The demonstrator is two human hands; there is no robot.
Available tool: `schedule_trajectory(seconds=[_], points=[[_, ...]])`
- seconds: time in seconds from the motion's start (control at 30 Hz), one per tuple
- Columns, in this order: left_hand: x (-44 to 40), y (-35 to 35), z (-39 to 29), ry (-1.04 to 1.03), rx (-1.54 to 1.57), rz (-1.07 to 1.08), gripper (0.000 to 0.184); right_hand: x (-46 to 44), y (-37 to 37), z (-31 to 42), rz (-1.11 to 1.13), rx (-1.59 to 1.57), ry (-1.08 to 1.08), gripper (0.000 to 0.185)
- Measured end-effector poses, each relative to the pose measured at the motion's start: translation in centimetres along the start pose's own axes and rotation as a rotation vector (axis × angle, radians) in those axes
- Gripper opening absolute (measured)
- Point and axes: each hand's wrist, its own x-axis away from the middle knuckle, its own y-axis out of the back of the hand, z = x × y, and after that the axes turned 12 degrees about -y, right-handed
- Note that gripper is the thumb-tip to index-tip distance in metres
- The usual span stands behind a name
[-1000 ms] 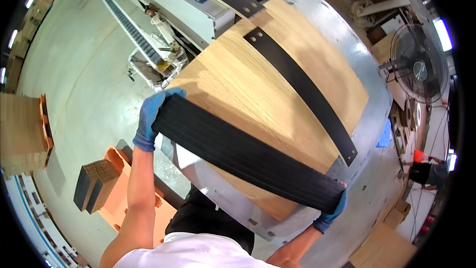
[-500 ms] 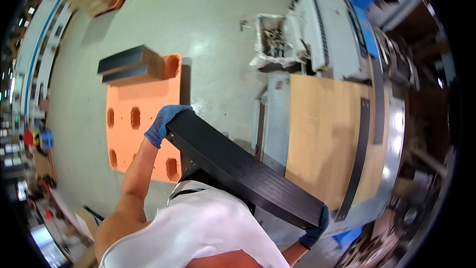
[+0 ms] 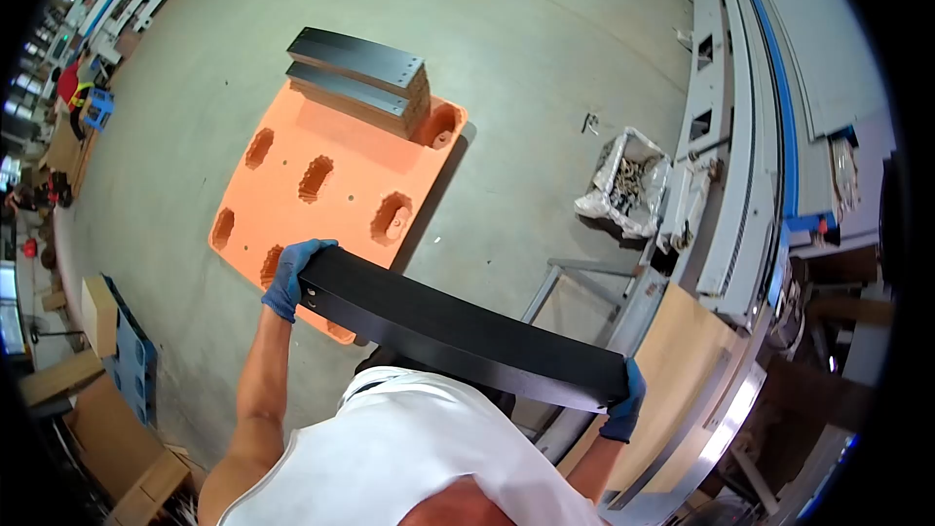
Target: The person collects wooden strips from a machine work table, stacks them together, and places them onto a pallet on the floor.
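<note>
My left hand [image 3: 292, 278], in a blue glove, is closed round the left end of a long black board stack [image 3: 458, 329]. My right hand [image 3: 624, 401], gloved too, grips the stack's opposite end. The stack lies crosswise in front of my white shirt, and small holes show near its left end. Beyond my left hand an orange pallet [image 3: 336, 219] rests on the floor, partly covered from view by the stack. At the pallet's far side sit two piles of black-topped boards [image 3: 358, 68] with brown edges.
A wood-topped table [image 3: 682, 341] with a dark strip stands at my right, beside a long machine [image 3: 755, 166]. A plastic-lined bin of metal parts [image 3: 628, 185] is on the floor near it. Cardboard [image 3: 117, 438] and a blue pallet [image 3: 131, 351] lie at the left.
My view has turned left, away from the table and toward the orange pallet. Both hands still hold the black board stack, which now lies more level across my view.
</note>
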Motion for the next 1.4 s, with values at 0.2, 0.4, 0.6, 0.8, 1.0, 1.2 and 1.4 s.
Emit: schedule_trajectory(seconds=[0.2, 0.4, 0.6, 0.8, 1.0, 1.2, 1.4], points=[[-5.1, 7.0, -0.9, 0.082, -0.022, -0.15, 0.04, -6.0, -12.4, 2.2, 0.066, -0.009, -0.096, 0.028], [-16.9, 10.9, -2.8, 0.15, -0.019, -0.242, 0.037, -19.3, -21.3, 2.3, 0.236, 0.178, -0.031, 0.026], [-32.4, 15.1, 0.7, 0.138, 0.005, -0.303, 0.034, -32.9, -36.9, 4.8, 0.181, -0.015, -0.292, 0.03], [-45.1, 17.5, 0.6, 0.261, -0.066, -0.297, 0.034, -41.1, -45.0, 5.7, 0.144, 0.015, -0.418, 0.032], [-55.9, 22.9, 4.4, 0.42, -0.178, -0.263, 0.037, -45.9, -50.7, 4.8, 0.107, 0.065, -0.645, 0.034], [-66.0, 26.8, 9.5, 0.472, -0.245, -0.223, 0.035, -49.7, -58.7, 1.7, 0.113, 0.082, -0.614, 0.027], [-76.9, 30.2, 15.0, 0.599, -0.078, -0.271, 0.033, -56.5, -62.3, -8.5, 0.011, -0.046, -0.649, 0.029]])
